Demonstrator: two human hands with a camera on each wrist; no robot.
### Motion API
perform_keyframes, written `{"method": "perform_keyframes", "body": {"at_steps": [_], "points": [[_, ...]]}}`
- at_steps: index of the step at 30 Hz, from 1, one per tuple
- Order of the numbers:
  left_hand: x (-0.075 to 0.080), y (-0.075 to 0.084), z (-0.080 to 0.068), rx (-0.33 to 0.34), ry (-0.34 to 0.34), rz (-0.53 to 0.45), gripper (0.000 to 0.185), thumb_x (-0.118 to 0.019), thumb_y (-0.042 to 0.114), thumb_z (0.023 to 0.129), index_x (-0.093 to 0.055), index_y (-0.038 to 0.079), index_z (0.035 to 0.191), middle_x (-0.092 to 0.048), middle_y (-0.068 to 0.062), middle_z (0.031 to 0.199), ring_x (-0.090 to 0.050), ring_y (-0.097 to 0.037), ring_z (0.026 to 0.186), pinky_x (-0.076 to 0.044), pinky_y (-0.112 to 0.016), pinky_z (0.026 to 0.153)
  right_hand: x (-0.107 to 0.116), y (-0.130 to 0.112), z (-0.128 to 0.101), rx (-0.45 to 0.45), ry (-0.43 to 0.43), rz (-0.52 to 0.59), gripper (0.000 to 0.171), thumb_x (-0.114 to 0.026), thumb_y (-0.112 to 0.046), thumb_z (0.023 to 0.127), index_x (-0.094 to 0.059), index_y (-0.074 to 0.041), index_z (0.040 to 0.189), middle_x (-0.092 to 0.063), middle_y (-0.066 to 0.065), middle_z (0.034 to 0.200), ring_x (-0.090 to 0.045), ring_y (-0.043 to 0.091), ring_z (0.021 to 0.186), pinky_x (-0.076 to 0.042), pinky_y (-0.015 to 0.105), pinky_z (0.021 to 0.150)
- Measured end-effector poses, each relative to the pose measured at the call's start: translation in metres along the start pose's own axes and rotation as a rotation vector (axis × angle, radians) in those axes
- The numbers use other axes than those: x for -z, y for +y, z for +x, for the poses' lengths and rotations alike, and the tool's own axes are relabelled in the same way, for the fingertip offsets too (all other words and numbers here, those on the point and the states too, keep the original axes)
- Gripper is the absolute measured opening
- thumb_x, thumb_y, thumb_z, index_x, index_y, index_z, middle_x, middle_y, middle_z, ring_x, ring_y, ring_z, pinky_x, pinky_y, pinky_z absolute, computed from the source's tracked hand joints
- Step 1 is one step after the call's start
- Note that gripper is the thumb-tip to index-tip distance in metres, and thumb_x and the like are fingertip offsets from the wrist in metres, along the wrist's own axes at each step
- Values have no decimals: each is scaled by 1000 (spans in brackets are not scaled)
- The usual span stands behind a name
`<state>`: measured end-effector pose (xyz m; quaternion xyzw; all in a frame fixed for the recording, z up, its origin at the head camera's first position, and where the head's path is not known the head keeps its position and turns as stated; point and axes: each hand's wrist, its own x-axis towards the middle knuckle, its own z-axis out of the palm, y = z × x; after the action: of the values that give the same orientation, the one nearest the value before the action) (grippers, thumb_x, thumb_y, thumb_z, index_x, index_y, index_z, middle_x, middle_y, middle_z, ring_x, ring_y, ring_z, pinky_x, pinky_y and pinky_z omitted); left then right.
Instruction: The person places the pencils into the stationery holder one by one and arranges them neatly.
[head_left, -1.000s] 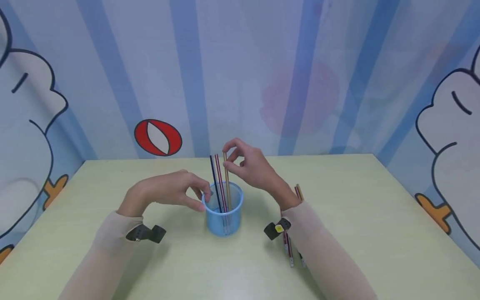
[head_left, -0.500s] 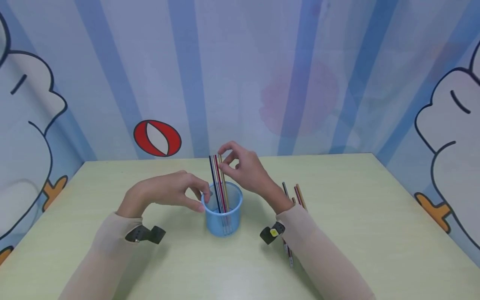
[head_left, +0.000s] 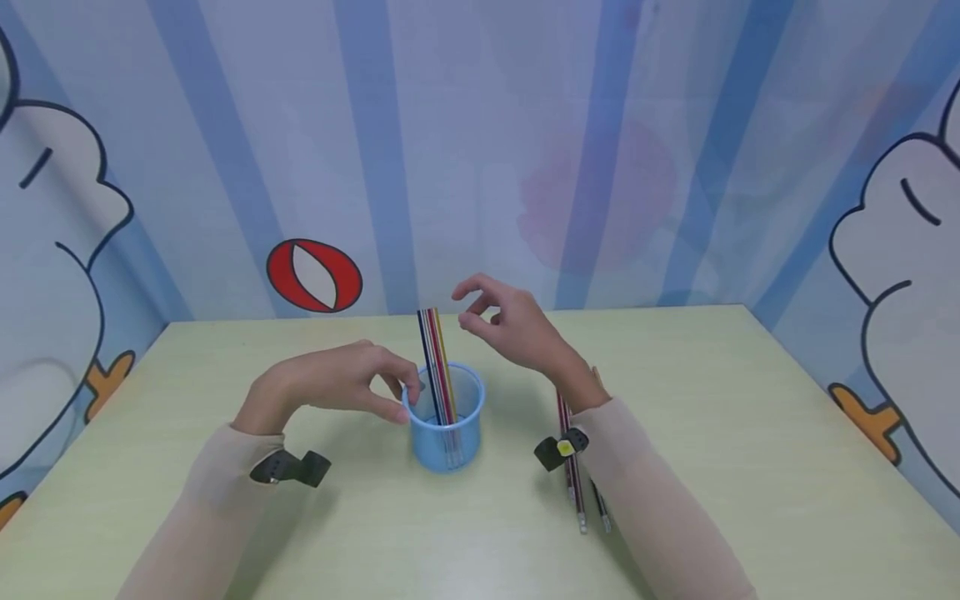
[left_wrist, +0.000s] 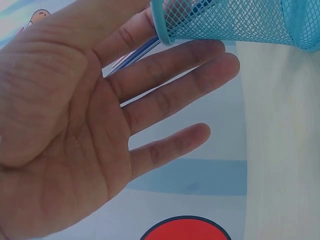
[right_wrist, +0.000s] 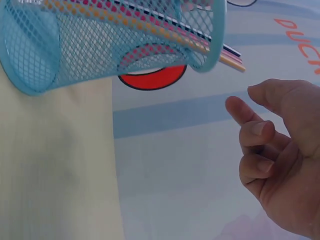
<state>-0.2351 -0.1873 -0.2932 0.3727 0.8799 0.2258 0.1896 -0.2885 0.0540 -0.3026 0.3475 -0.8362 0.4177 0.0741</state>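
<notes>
The light, tippy mesh cup (head_left: 447,421) is steadied at its rim by the left hand's (head_left: 330,387) fingertips, while the right hand (head_left: 510,325) hovers loosely open and empty by the thin, stiff pencils (head_left: 437,362), best pinched near their tops.

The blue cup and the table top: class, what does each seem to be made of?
Blue cup: mesh, probably painted metal wire, since a fine open grid with a solid rim shows. Table top: smooth, matt, pale green, likely laminate; no grain visible.

Left hand (head_left: 330,385) touches blue cup (head_left: 447,433); right hand (head_left: 513,327) empty.
</notes>
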Motion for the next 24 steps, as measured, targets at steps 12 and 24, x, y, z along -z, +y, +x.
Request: {"method": "perform_keyframes", "body": {"at_steps": [12, 24], "points": [[0, 1, -1, 7, 0, 2, 17, -67, 34, 78, -59, 26, 91, -61, 10, 99, -56, -5, 95, -45, -30, 81, 34, 24, -8, -146, -216, -106, 28, -53, -24, 89, -48, -36, 114, -58, -5, 99, -58, 17, 70, -48, 31, 57], [0, 1, -1, 11, 2, 11, 15, -67, 33, 78, -59, 29, 90, -60, 14, 97, -56, -4, 94, -45, -28, 79, 61, 56, -21, -304, -333, -37, 31, -56, -19, 88, -49, -28, 116, -58, 6, 105, -48, 24, 54, -44, 35, 55]]}}
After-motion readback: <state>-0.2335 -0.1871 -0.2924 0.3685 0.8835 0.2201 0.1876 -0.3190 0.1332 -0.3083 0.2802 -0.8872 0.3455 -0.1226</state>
